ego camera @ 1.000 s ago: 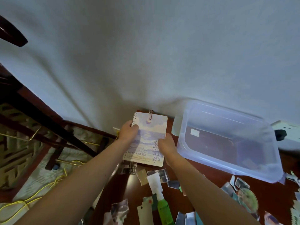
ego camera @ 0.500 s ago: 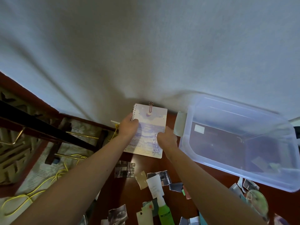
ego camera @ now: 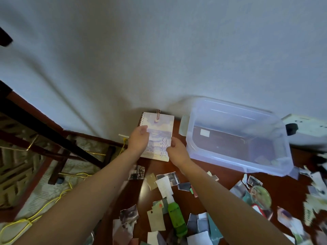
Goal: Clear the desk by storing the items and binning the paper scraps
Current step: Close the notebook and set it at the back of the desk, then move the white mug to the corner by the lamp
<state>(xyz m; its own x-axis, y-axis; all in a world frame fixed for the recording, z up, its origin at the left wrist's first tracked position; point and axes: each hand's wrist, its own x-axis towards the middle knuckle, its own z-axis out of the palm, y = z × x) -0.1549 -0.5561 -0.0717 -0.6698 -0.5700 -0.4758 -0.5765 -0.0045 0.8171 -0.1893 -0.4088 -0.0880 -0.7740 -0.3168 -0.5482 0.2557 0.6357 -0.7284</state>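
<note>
A spiral notebook [ego camera: 160, 128] with a pale sea-and-moon cover and a clip on its top edge is held upright near the wall, at the back of the dark wooden desk [ego camera: 146, 195]. My left hand [ego camera: 138, 138] grips its left edge and my right hand [ego camera: 177, 151] grips its lower right edge. A clear plastic storage box [ego camera: 235, 121] stands open just to the right, with only a few small bits inside. Torn paper scraps [ego camera: 166, 186] lie scattered over the desk below my hands.
A green tube [ego camera: 177, 220] lies among the scraps at the front. A round transparent disc [ego camera: 261, 196] sits to the right. A white power strip [ego camera: 307, 128] is behind the box. Left of the desk are a dark chair frame [ego camera: 53, 138] and a yellow cord [ego camera: 53, 200] on newspaper.
Both hands still hold the notebook at the back of the desk. My view has swung a little, so the box sits differently in the frame.
</note>
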